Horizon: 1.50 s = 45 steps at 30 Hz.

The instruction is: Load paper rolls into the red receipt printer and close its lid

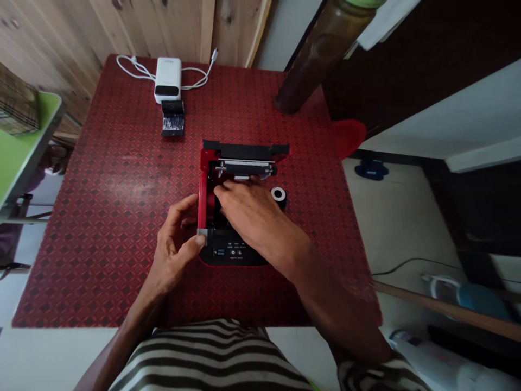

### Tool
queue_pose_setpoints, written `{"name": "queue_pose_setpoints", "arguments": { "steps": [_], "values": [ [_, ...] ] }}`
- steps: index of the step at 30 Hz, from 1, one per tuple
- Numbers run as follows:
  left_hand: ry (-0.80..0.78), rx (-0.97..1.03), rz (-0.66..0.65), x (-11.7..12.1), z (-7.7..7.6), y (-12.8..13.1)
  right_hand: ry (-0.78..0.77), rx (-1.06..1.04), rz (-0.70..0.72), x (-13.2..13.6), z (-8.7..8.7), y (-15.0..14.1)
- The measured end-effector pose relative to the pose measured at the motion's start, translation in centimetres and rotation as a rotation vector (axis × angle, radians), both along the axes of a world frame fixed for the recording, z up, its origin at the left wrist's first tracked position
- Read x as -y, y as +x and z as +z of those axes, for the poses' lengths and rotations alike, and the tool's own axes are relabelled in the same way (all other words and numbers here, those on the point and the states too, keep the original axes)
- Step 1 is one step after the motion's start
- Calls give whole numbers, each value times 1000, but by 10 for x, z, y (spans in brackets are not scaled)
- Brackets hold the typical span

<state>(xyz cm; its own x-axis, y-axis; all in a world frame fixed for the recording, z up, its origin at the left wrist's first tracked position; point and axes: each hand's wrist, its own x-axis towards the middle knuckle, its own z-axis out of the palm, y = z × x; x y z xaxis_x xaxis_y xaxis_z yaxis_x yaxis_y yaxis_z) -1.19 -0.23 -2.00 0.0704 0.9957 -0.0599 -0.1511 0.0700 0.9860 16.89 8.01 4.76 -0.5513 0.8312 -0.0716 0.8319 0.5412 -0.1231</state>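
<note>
A red and black printer [203, 179] lies open in the middle of the red patterned table [122, 190], its lid tipped back. My left hand [175, 244] grips the printer's left front corner between thumb and fingers. Across the open compartment reaches my right hand [252, 214], fingers curled down inside; what they touch is hidden. A small black and white roll core [279, 194] sits on the table just right of the printer, beside my right hand.
A white power bank [167, 79] with a white cable [134, 69] and a small black block [172, 117] lie at the table's far side. A tall brown bottle [317, 54] stands at the far right corner. A green table [20, 146] is at left.
</note>
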Motion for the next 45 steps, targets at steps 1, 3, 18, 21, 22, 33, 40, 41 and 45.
{"name": "queue_pose_setpoints", "arguments": {
  "steps": [1,3,18,21,22,33,40,41,45],
  "values": [
    [-1,2,0,0,0,0,1,5,2,0,2,0],
    [-3,0,-1,0,0,0,24,11,-9,1,5,1],
    [-55,-5,21,2,-1,-1,84,-872,-269,88,32,100],
    [-25,-13,20,2,-2,-1,30,-1001,-408,108,3,120],
    [-16,-16,23,1,-2,-1,9,-1024,-458,113,-9,121],
    [17,-43,53,2,-10,-5,52,-857,-481,127,-87,89],
    [-3,-50,58,2,-9,-6,110,-628,-435,148,-60,99],
    [-8,-50,61,3,-8,-6,143,-582,-432,154,-49,102],
    [-42,-22,71,4,-7,-5,269,-521,-494,155,-9,121]
  ]
}}
